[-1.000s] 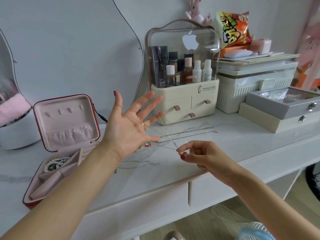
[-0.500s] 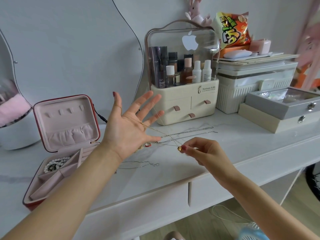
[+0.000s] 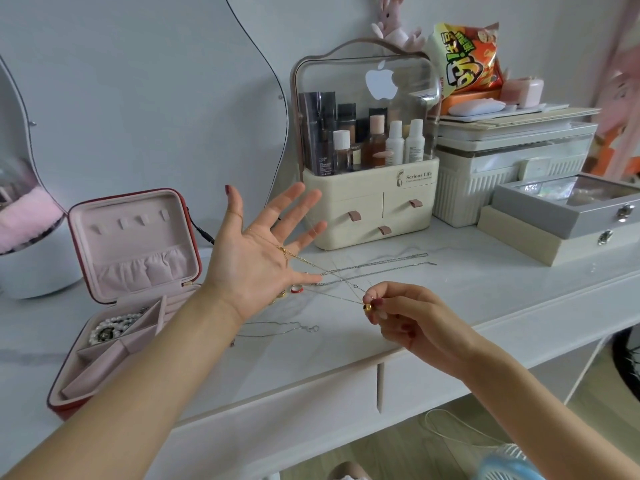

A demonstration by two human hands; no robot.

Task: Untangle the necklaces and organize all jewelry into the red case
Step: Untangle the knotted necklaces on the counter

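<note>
1. Nearest, the right hand (image 3: 398, 315) pinches a thin gold necklace (image 3: 311, 263) at its small gold bead (image 3: 367, 307), holding it just above the surface (image 3: 485, 306). The chain runs up and left to the left hand (image 3: 258, 252), which is raised palm-up with fingers spread wide and the chain draped across the palm.
2. I judge the untangling to be midway: this one chain looks pulled free, but it is not yet in the case.
3. On the surface below the hands lie a thin silver chain (image 3: 277, 331), nearer, and two longer silver chains (image 3: 381, 266) stretching right; a red ring (image 3: 296, 289) sits by the left palm. All are left to put away.
4. At the left, the red case (image 3: 188, 244) stands open. A pearl strand (image 3: 114, 323) is already in its far compartment; the nearer compartments look unfilled.
5. Room for moving: the near edge of the surface runs close under the right hand, so a dropped chain could slide off. The cosmetics organizer (image 3: 367, 209) and the stacked boxes (image 3: 561, 223) close off the far and right sides; the path left to the case is open.
</note>
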